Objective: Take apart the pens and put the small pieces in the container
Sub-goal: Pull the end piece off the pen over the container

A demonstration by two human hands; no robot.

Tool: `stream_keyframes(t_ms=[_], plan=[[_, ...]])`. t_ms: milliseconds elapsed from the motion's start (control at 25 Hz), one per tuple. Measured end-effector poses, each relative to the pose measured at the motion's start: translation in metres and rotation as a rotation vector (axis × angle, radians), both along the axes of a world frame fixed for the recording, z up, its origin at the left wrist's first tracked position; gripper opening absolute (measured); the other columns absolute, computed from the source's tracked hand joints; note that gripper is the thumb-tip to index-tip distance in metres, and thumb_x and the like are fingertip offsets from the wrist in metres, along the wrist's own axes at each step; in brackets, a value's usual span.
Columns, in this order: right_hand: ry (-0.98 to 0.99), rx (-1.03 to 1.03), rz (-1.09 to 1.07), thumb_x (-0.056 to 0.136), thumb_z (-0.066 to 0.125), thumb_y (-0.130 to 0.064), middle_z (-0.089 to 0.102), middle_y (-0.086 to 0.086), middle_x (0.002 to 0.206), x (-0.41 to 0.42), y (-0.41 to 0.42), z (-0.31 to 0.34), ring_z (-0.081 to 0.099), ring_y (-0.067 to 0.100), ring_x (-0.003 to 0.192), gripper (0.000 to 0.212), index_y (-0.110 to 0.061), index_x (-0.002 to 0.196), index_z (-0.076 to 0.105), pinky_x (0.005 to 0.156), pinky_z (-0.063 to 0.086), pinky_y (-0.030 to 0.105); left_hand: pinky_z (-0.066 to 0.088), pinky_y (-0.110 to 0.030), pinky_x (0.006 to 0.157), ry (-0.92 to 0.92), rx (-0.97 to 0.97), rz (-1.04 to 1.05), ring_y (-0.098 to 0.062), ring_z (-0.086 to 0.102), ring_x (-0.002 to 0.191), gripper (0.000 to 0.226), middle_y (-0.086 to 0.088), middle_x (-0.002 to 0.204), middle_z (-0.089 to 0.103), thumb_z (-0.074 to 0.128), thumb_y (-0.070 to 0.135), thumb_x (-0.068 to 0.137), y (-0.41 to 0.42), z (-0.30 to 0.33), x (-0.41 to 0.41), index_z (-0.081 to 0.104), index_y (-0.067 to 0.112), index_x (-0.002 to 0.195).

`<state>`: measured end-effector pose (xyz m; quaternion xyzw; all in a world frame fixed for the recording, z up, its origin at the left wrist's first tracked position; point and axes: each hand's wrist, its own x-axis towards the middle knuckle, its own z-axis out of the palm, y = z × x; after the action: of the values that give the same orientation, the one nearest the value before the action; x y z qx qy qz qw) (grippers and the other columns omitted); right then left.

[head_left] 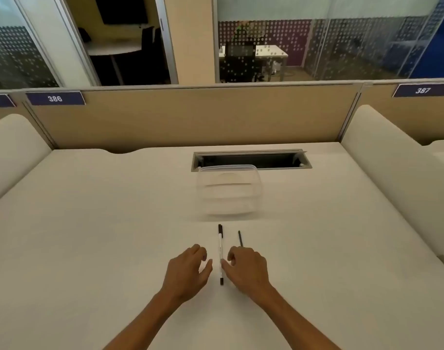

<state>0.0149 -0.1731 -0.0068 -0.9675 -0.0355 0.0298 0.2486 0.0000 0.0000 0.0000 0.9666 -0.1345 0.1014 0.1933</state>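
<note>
A white pen (220,251) with black ends lies on the desk, pointing away from me. My left hand (189,270) hovers just left of it, fingers apart and holding nothing. My right hand (246,270) is just right of it, its thumb tip touching or nearly touching the barrel, fingers loosely curled. A second, dark pen (240,238) lies to the right, its near end hidden behind my right hand. A clear plastic container (228,192) stands farther back, beyond both pens; it looks empty.
The white desk (102,236) is bounded by a beige partition (190,117) at the back and cream side dividers. An open cable slot (251,160) sits right behind the container.
</note>
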Motion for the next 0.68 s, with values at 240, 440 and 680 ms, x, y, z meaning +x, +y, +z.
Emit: stream_keyframes(t_ms=[240,440,680], plan=[[0.031,-0.103,-0.018,0.090,0.049,-0.051,0.068,-0.003,0.086,-0.004,0.021,-0.008,0.064,0.017,0.078,0.034,-0.018,0.087,0.061,0.062,0.036,0.026,0.050,-0.028,0.056,0.081,0.000,0.032,-0.011,0.057,0.066,0.021,0.007,0.084,0.062,0.054,0.038,0.091,0.005,-0.010,-0.006,0.060,0.019,0.087],[0.024,-0.122,0.018,0.093,0.046,-0.041,0.068,0.000,0.090,-0.007,0.026,-0.008,0.064,0.019,0.079,0.026,-0.019,0.084,0.057,0.062,0.032,0.027,0.052,-0.027,0.061,0.072,-0.014,0.030,-0.011,0.061,0.075,0.019,0.006,0.097,0.065,0.056,0.033,0.090,0.004,-0.018,-0.008,0.062,0.018,0.100],[-0.035,-0.065,0.026,0.094,0.045,-0.044,0.065,-0.004,0.080,-0.009,0.017,0.003,0.051,0.011,0.063,0.029,-0.020,0.084,0.057,0.059,0.033,0.023,0.055,-0.034,0.081,-0.002,0.029,-0.072,-0.025,0.063,0.108,0.041,-0.008,0.129,0.061,0.071,0.023,0.083,-0.001,-0.016,-0.002,0.062,0.017,0.122]])
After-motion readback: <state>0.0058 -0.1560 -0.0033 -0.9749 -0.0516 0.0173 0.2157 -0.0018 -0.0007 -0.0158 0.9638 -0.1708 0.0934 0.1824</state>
